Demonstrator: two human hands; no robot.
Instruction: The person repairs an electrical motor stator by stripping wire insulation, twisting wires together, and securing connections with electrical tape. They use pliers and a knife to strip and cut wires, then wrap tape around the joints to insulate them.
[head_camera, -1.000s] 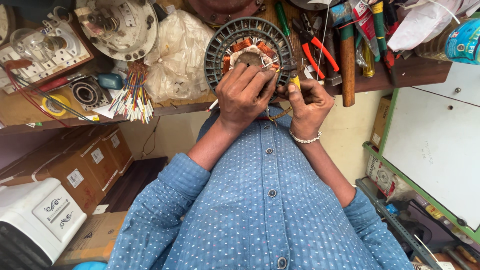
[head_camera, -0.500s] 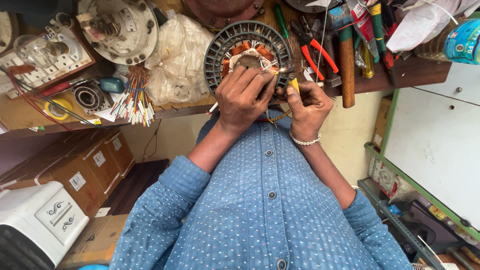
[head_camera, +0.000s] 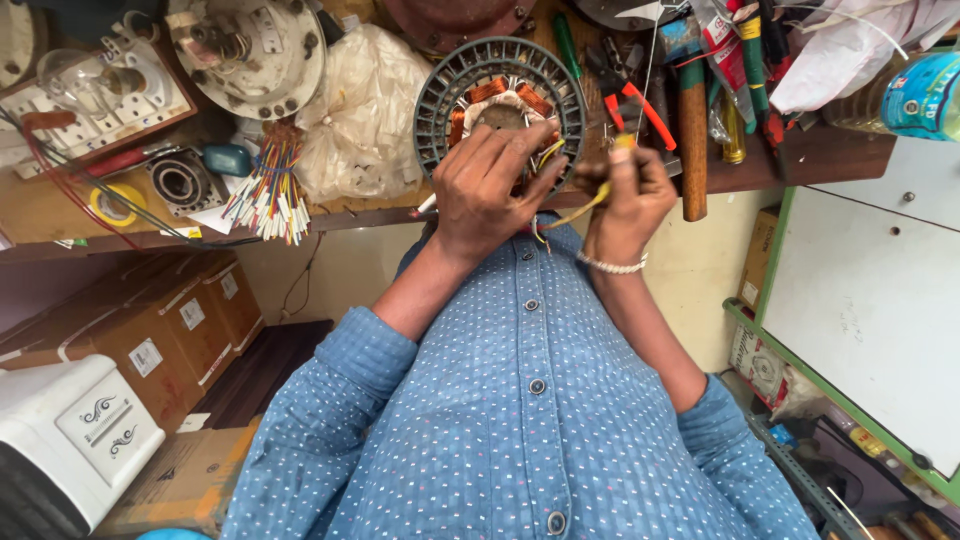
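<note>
1. Bracing the fan motor stator (head_camera: 497, 100) at the workbench (head_camera: 330, 215) edge, your left hand (head_camera: 490, 185) lies spread over its copper windings.
2. Keep your right hand (head_camera: 628, 195) closed around the yellow lead wire (head_camera: 575, 212); pull gently, clear of the windings.

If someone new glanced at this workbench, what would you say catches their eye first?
Probably the round grey motor part with copper windings at top centre, with the left hand pressed on it. Beside it the right hand pinches a yellow wire. Left of them, a bundle of coloured wires fans over the bench edge.
</note>
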